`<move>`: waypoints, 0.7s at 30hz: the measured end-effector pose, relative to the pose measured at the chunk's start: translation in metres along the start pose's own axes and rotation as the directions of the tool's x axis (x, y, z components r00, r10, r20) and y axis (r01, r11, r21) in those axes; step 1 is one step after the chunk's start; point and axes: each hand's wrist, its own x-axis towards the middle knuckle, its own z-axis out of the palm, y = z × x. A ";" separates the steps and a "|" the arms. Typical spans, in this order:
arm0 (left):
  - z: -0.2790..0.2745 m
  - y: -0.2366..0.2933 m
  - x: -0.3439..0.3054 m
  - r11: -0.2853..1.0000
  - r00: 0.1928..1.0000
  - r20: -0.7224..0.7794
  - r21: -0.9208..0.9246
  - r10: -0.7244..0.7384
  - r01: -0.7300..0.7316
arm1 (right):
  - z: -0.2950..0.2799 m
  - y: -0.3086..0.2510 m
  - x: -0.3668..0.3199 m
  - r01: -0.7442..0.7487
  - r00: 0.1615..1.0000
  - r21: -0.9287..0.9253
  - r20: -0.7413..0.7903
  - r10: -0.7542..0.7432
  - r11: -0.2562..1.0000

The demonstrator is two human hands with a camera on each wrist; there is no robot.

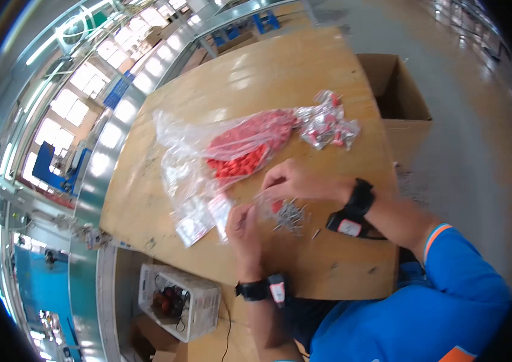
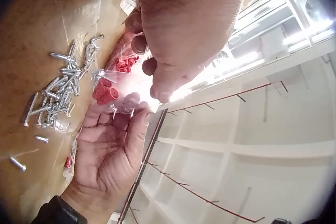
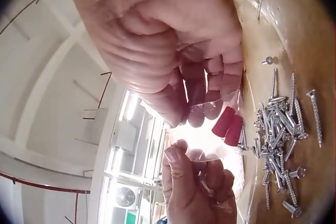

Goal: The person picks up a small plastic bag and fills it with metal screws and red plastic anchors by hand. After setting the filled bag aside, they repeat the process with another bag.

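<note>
My left hand (image 1: 244, 232) and right hand (image 1: 301, 182) face each other over the table, pinching the edges of a small clear plastic bag (image 2: 125, 79) between fingertips and thumbs. Two red tapered plugs (image 3: 228, 126) show inside the bag, with a few screws beside them. Just below the hands lies a loose pile of silver screws (image 1: 290, 216). In the right wrist view, the left hand's fingers (image 3: 212, 179) are curled at the bag's lower edge. The right hand's thumb and fingertips meet at the opposite edge.
A large clear bag of red plugs (image 1: 244, 163) lies behind the hands, near a cluster of small filled bags (image 1: 328, 123). Flat clear bags (image 1: 194, 228) rest at left. A cardboard box (image 1: 404, 90) stands beyond the right edge; a white crate (image 1: 204, 308) sits below the table.
</note>
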 end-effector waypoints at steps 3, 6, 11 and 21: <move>-0.006 -0.002 -0.001 1.000 1.000 -0.007 -0.013 0.021 -0.021 | 0.007 0.009 0.006 0.039 0.998 -0.020 -0.043 -0.040 0.999; 0.004 0.003 0.000 0.964 0.988 -0.095 -0.247 -0.125 0.098 | -0.001 0.007 0.001 -0.009 0.999 0.039 -0.047 0.011 0.999; 0.012 0.013 0.003 0.951 0.982 -0.063 -0.267 -0.178 0.156 | 0.003 0.009 0.002 -0.010 0.997 0.188 -0.074 0.024 0.982; 0.005 0.000 0.003 0.900 0.968 -0.010 -0.369 -0.252 0.231 | 0.004 0.015 0.004 -0.073 0.995 0.194 -0.056 0.086 0.978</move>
